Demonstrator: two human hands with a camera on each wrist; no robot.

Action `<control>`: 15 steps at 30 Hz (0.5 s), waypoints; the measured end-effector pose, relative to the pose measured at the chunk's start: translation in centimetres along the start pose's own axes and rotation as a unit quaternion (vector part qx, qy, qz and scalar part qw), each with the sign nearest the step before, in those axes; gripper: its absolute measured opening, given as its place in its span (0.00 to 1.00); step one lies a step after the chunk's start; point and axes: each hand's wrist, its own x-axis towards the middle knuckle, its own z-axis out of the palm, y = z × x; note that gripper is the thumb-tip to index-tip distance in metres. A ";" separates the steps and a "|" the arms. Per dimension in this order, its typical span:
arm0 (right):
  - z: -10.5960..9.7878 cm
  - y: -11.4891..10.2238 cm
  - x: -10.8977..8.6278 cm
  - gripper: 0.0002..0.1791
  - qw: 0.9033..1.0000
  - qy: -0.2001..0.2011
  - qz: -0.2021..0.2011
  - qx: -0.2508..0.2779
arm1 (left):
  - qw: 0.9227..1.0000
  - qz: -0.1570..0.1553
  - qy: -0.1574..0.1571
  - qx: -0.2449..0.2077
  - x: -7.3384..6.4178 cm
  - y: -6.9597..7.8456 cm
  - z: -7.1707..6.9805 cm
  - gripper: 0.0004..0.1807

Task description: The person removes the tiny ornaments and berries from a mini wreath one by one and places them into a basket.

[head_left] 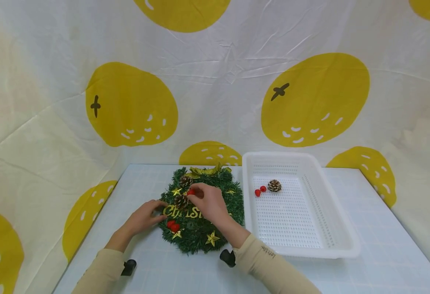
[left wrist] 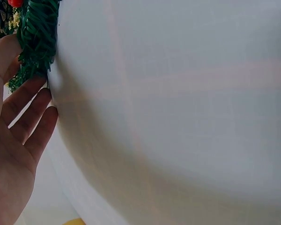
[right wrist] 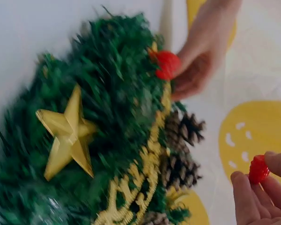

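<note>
A green tinsel wreath [head_left: 196,239] lies on the table, decorated with gold "Christmas"-style lettering [head_left: 174,211], gold stars [head_left: 212,238], pine cones [head_left: 185,181] and a cluster of red berries [head_left: 173,226]. At its left edge, my left hand [head_left: 145,217] holds the greenery, thumb on the decorated side and fingertips [left wrist: 40,93] along the rim. Above the wreath's upper middle, my right hand [head_left: 212,203] pinches a small bumpy red berry [right wrist: 259,169] between thumb and fingers. A pine cone [head_left: 180,201] sits just beside that berry in the head view.
To the right of the wreath stands a white perforated plastic basket [head_left: 336,204]. Inside lie a pine cone [head_left: 274,185] and two red berries [head_left: 257,193]. A white cloth with yellow fruit prints [head_left: 218,110] hangs behind the pale checked table [head_left: 380,228].
</note>
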 end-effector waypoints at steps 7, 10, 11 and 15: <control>-1.9 -0.1 0.8 0.15 1.000 0.022 -0.005 -0.008 | 1.000 -0.005 -0.002 0.004 -0.1 -0.1 0.0 0.22; -2.6 -0.1 1.1 0.15 0.999 0.029 -0.007 -0.010 | 1.000 -0.004 -0.002 0.004 -0.1 -0.1 0.1 0.23; -2.8 -0.1 1.2 0.15 0.999 0.031 -0.005 -0.011 | 1.000 -0.004 -0.002 0.003 -0.1 -0.1 0.1 0.23; -3.6 0.0 1.7 0.15 0.999 0.037 -0.001 -0.015 | 1.000 -0.001 -0.003 0.000 -0.1 -0.1 0.0 0.23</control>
